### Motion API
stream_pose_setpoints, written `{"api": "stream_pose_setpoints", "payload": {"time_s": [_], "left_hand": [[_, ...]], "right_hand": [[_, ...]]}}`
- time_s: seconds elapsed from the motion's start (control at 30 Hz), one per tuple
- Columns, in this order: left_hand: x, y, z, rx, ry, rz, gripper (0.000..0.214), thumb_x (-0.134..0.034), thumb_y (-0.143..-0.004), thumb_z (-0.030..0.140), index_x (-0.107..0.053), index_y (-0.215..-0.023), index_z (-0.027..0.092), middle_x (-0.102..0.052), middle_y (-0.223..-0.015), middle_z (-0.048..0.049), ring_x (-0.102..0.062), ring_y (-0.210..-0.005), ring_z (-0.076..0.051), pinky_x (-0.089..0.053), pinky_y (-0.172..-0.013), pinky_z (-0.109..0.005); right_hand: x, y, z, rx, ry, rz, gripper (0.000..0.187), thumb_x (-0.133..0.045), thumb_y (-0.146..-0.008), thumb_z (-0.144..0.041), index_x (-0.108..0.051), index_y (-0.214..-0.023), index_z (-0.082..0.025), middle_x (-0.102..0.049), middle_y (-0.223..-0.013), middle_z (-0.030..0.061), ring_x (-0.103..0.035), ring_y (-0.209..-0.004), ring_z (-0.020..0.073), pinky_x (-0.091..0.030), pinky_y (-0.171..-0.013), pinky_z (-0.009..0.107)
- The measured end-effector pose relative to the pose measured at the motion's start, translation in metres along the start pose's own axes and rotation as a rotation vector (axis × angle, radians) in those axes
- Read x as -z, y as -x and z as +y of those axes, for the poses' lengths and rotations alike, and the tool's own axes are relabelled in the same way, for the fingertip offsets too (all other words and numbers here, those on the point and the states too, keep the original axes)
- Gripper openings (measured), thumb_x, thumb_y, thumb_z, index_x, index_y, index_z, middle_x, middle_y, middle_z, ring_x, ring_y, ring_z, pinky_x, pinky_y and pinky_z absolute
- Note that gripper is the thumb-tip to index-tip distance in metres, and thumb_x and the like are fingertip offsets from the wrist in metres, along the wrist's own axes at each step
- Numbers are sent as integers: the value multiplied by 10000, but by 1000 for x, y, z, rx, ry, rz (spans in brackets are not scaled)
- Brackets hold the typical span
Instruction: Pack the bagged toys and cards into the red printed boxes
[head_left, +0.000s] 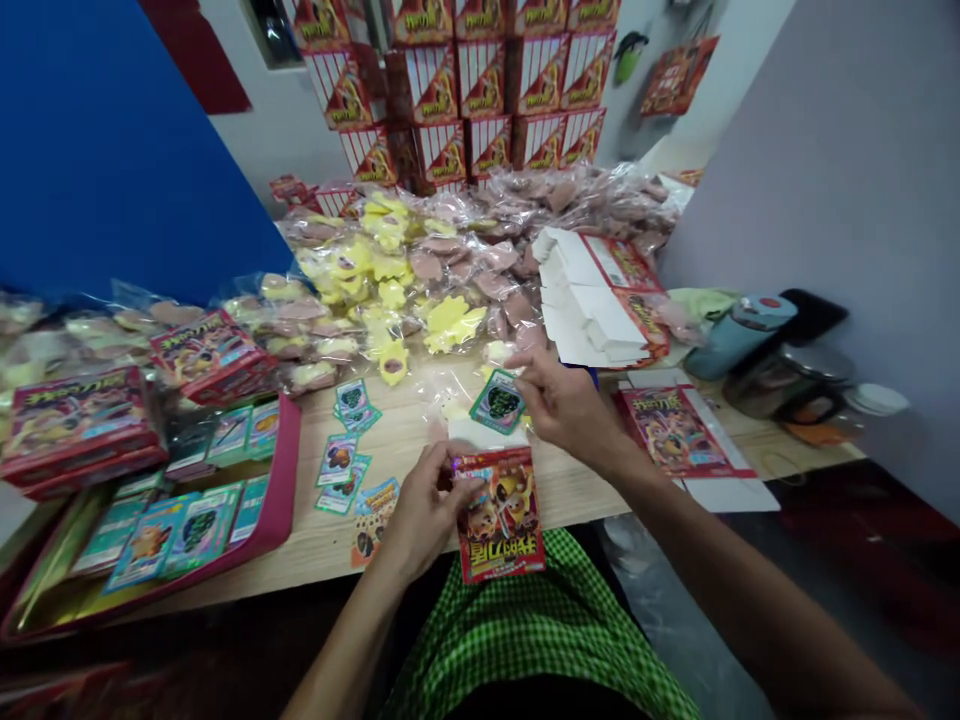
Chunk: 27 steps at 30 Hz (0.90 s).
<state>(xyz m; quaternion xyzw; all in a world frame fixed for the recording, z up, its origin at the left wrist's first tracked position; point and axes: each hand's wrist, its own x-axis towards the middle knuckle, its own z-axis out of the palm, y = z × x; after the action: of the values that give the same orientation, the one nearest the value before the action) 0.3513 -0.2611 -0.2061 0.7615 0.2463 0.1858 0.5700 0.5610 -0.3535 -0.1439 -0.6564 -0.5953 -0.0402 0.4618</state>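
Observation:
My left hand [439,500] grips the upper left of a red printed box [506,515], whose white flap stands up along the far edge. The box sticks out past the table's front edge, above my green checked apron. Above that flap my right hand [566,405] pinches a green-bordered trading card [498,402] at its right side. Left of the box, more trading cards [341,460] lie in small overlapping groups, with an orange and blue printed card [375,515] close to my left wrist.
A pink-rimmed tray [283,480] of cards stands at left, beside stacked red boxes [82,425]. Bagged yellow and pink pieces [450,260] heap across the back. Flattened cartons [592,300], a blue bottle [739,335] and a dark mug [787,380] are at right.

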Motion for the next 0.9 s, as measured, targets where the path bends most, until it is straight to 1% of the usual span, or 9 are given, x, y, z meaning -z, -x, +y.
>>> {"api": "stream_pose_setpoints", "payload": {"time_s": [0.17,0.27,0.4,0.53,0.6,0.63,0.7,0.77,0.9], "left_hand": [[21,9,32,-233,-77,128,72,-639,-955,277,-632,-941,207,-642,-943,-22,-620,-889,-167,-491,-799,-275],[30,7,36,-405,-223,162,26,-655,-948,187,-660,-942,213,-658,-919,-13,-604,-886,-157,-470,-791,-257],[31,6,35,-570,-292,183,98,-653,-938,116,-645,-916,211,-644,-866,0,-597,-839,-141,-465,-735,-229],[31,7,28,-684,-366,200,146,-644,-930,77,-648,-965,219,-658,-838,7,-605,-850,-148,-494,-774,-241],[29,7,20,-703,-377,225,180,-650,-922,73,-646,-1012,228,-671,-849,8,-614,-861,-152,-514,-804,-254],[27,7,14,-695,-340,261,215,-660,-917,80,-637,-1066,233,-677,-894,2,-626,-869,-151,-530,-812,-260],[23,8,-1,-652,-202,347,383,-691,-902,106,-573,-1236,251,-670,-1026,-24,-661,-894,-152,-569,-806,-271],[19,9,-15,-608,-81,426,554,-711,-893,130,-473,-1374,267,-648,-1138,-56,-696,-938,-160,-600,-798,-279],[19,13,-25,-665,-273,451,464,-682,-921,137,-548,-1352,247,-681,-1190,-77,-693,-1126,-202,-597,-932,-318]], "right_hand": [[9,-2,-31,354,9,8,188,-462,-926,-57,-553,-1023,-189,-638,-848,34,-602,-805,177,-484,-709,292],[13,-3,-41,490,78,-4,252,-432,-883,-1,-559,-1016,-173,-607,-791,36,-544,-765,192,-468,-702,310],[3,2,-41,594,269,-119,210,-419,-885,-39,-550,-830,-193,-528,-673,30,-449,-697,208,-369,-653,347],[0,9,-43,495,379,-274,190,-447,-898,-67,-557,-813,-196,-568,-724,42,-465,-781,225,-362,-760,391],[5,15,-48,418,354,-389,151,-485,-889,-81,-596,-917,-179,-643,-914,80,-512,-919,254,-374,-882,443],[8,19,-50,387,331,-388,182,-493,-894,-88,-609,-1008,-167,-653,-1046,107,-526,-1005,274,-369,-937,472],[11,28,-52,309,271,-234,292,-479,-930,-95,-574,-1200,-149,-608,-1243,148,-528,-1151,297,-371,-995,497],[7,40,-47,220,197,-54,332,-452,-965,-93,-516,-1284,-154,-588,-1271,154,-530,-1216,292,-407,-1001,480],[-15,57,-29,206,33,-27,301,-433,-982,-76,-481,-1262,-177,-604,-1150,128,-588,-1161,264,-512,-954,422]]}}
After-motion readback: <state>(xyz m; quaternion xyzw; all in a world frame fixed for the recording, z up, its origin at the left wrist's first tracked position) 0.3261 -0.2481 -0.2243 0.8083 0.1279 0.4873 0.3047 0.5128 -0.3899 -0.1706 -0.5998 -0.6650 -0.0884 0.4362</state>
